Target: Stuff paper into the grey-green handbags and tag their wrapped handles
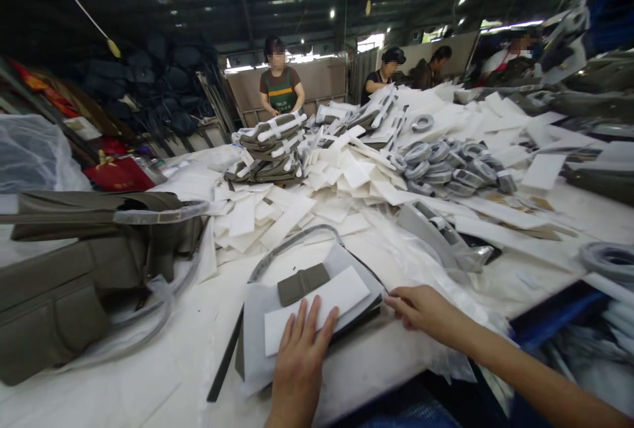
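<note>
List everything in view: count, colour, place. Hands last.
Front bag: 1, olive, table front
Pale sheeting: uncountable, light grey, over it
White slab: 1, white, under left hand
Olive tab: 1, olive, on sheeting
Left bags: at least 2, olive, table left
Bag stack: several, olive with white wrapping, centre back
White sheets: many, white, mid-table
Coils: many, grey, right of centre
Red item: 1, red, back left
Clear plastic: uncountable, clear, far left
Dark heap: uncountable, dark blue, back left
Pull cords: 2, white and yellow, overhead
Co-workers: 4, mixed clothing, beyond table
Table: 1, whitish, beneath
Left hand: 1, bare, on slab
Right hand: 1, bare, at bag's right end
</note>
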{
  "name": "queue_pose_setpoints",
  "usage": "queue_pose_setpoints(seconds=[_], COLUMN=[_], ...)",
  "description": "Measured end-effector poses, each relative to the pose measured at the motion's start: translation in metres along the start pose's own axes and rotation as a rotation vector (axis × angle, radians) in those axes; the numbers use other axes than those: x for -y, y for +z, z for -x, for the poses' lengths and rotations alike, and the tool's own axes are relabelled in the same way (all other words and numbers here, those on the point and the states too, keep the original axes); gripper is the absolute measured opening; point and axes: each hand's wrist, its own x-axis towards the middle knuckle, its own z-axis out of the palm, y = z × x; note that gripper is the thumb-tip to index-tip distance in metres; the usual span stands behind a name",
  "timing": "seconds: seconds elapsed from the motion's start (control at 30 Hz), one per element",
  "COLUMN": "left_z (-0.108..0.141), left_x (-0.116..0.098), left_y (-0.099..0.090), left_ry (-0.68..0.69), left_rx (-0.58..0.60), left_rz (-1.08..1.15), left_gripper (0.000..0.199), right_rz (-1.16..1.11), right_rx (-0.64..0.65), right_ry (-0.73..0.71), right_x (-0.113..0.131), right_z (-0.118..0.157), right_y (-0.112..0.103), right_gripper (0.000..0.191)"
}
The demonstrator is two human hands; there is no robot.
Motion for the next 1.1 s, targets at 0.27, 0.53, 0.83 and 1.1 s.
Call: queue_pose_setpoints(seconds=[0.27, 0.53, 0.83, 1.1], left_z=[0.002, 0.008, 0.009, 0.01], left_x=[0.003, 0.005, 0.012, 0.031], left_y=[0.005, 0.003, 0.003, -0.005], left_ry=[0.017, -0.021, -0.118, -0.192], left_rx=[-0.007, -0.135, -0.265, -0.303], left_rz=[-0.001, -0.005, 0.017, 0.076], left_gripper=[0.071, 0.073, 0.08, 0.073], right_rz=[-0.312, -1.164, -1.321, 0.242], right_rx=[0.005, 0.025, -0.083, -0.488], right_ry=[0.044, 0.133, 0.053, -0.318], right_x=[0.003, 0.052, 0.094, -0.005], right_z=[-0.006, 0.006, 0.0, -0.003], right_y=[0.035, 0.038, 0.048, -0.026], right_gripper=[0.047, 0.052, 0.052, 0.023])
